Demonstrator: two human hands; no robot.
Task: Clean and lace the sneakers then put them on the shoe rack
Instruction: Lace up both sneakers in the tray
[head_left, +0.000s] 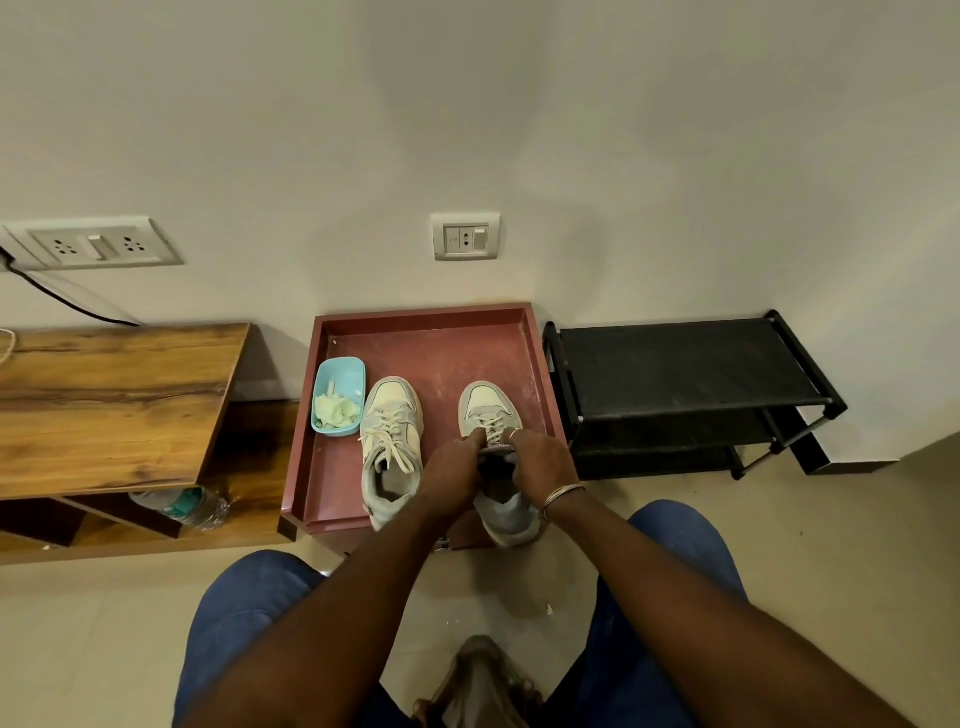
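Two pale grey and cream sneakers stand toes away from me on a red tray (441, 353). The left sneaker (390, 441) is laced, its lace ends lying loose across it. The right sneaker (493, 415) has both my hands over its tongue. My left hand (451, 470) and my right hand (540, 457) are curled at the top of its laces (491, 426), and the fingertips are hidden. The black shoe rack (685, 374) stands right of the tray against the wall.
A blue plastic tub (338, 396) with a crumpled pale cloth sits in the tray's left side. A wooden bench (109, 405) stands to the left with a plastic bottle (187, 506) under it. My knees in blue jeans flank the floor in front.
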